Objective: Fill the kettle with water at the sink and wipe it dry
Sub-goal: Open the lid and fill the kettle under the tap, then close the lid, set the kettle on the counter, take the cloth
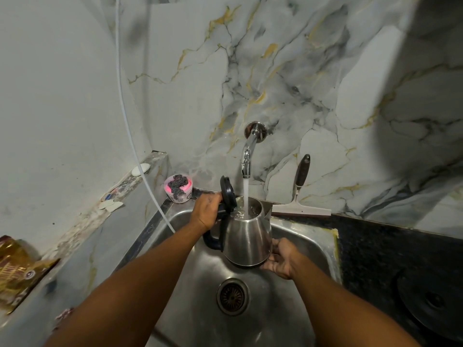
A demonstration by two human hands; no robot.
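Observation:
A steel kettle with a black handle hangs over the steel sink, its black lid flipped up. Water runs from the wall tap straight into the kettle's open top. My left hand grips the black handle at the kettle's left side. Cupped under the kettle's lower right edge, my right hand supports its base. The sink drain lies below the kettle.
A squeegee leans on the marble wall right of the tap. A pink tub with a steel scrubber stands at the sink's back left corner. The black kettle base sits on the dark counter at right. A thin white hose hangs at left.

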